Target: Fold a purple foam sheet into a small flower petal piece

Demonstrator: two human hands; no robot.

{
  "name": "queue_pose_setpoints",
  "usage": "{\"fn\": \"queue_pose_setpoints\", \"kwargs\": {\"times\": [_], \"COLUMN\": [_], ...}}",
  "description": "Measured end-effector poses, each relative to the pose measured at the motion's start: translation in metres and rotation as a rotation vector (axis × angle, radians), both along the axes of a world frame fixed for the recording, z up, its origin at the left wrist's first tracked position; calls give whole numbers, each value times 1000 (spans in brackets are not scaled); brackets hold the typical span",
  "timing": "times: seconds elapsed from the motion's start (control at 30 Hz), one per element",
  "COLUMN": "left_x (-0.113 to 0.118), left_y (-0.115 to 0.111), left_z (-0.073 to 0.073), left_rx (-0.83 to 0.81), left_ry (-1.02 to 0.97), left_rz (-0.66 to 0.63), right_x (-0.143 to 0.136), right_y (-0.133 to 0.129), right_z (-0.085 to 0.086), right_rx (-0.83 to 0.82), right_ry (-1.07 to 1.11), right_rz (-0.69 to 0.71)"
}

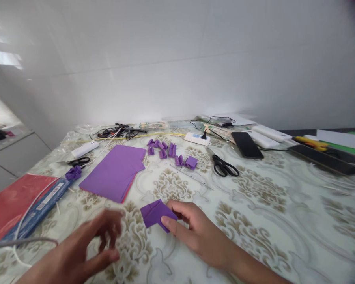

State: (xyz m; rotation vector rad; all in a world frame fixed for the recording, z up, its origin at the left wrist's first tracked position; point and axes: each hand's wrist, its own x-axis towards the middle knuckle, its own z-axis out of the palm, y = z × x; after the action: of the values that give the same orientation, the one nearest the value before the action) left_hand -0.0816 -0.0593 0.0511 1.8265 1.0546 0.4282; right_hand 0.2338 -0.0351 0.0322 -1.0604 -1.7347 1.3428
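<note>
Between thumb and fingers, my right hand [195, 230] pinches a small folded piece of purple paper [154, 213] above the patterned tablecloth. My left hand [91, 244] is to the left of it, fingers curved and apart, slightly blurred, holding nothing. Beyond my hands, several small folded purple pieces [172, 150] lie in a loose group, with a squarish one [191, 162] at their right end. Larger purple sheets [114, 169] lie stacked at the left centre, a red edge showing beneath them.
Black-handled scissors [225, 165] and a clear ruler [192, 177] lie beyond my right hand. A white power strip [197, 138], phone [247, 144] and cables stand farther back. Crumpled purple paper [73, 172], a red packet [17, 201] and other scissors [78, 161] are at left.
</note>
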Motion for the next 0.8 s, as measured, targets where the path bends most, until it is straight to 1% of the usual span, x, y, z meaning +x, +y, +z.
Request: {"fn": "queue_pose_setpoints", "kwargs": {"times": [0.03, 0.07, 0.13, 0.17, 0.2, 0.27, 0.33, 0.37, 0.47, 0.53, 0.6, 0.8], "left_x": [12, 26, 54, 66, 76, 89, 95, 96, 98, 100, 103, 107], "left_y": [12, 23, 41, 47, 53, 61, 66, 67, 70, 69, 67, 59], "left_z": [2, 5, 6, 4, 0, -11, -26, -32, -46, -50, -50, -47], "left_rx": [81, 144, 197, 201, 188, 130, 75, 39, -25, -45, -48, -75], "left_ry": [-58, -117, -192, -234, -272, -362, -430, -422, -441, -464, -478, -541], "left_rz": [55, 56, -8, -47, -61, -49, 13, 30, 104, 157, 190, 232], "right_x": [0, -1, -1, -1, 0, 0, 0, 0, -1, -1, 0, -1], "right_y": [1, 3, 9, 12, 16, 22, 27, 28, 30, 30, 28, 25], "right_z": [4, 7, 9, 9, 6, 0, -8, -11, -19, -22, -23, -21], "right_rx": [20, 39, 81, 99, 117, 132, 132, 131, 132, 146, 161, 142], "right_ry": [-31, -59, -87, -87, -98, -146, -185, -196, -209, -212, -209, -206], "right_rz": [-5, -3, 26, 35, 43, 21, -7, -19, -80, -110, -121, -114]}}
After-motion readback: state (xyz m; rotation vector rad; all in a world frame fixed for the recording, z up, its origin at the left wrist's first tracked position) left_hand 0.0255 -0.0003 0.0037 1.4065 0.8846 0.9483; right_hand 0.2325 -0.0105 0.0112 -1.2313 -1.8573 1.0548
